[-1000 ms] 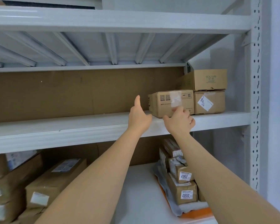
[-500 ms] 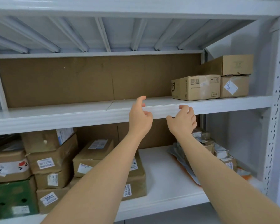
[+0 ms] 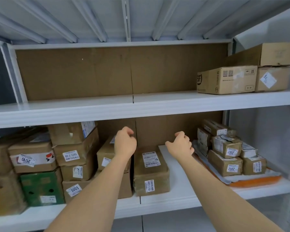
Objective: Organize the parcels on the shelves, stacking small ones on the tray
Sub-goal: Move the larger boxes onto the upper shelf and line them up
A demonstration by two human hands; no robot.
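Observation:
My left hand [image 3: 125, 143] and my right hand [image 3: 180, 144] hang in front of the lower shelf, fingers loosely curled, holding nothing. Below and between them lies a taped brown parcel [image 3: 151, 171] with white labels. At the right of the lower shelf an orange tray [image 3: 254, 180] carries several small taped parcels [image 3: 226, 148], stacked in two layers. On the upper shelf at the right stands a cardboard box [image 3: 226, 80] with printed marks, next to two stacked boxes [image 3: 273, 67].
Several larger labelled parcels [image 3: 70, 154] and a green box [image 3: 41, 186] fill the left of the lower shelf. A bare white stretch of shelf [image 3: 179, 174] lies between the middle parcel and the tray. The upper shelf board [image 3: 90, 106] runs across; a steel upright stands at far right.
Both hands have dropped from the upper shelf edge and the box there to the lower shelf level. The view has pulled back and turned left, showing more of the lower parcels.

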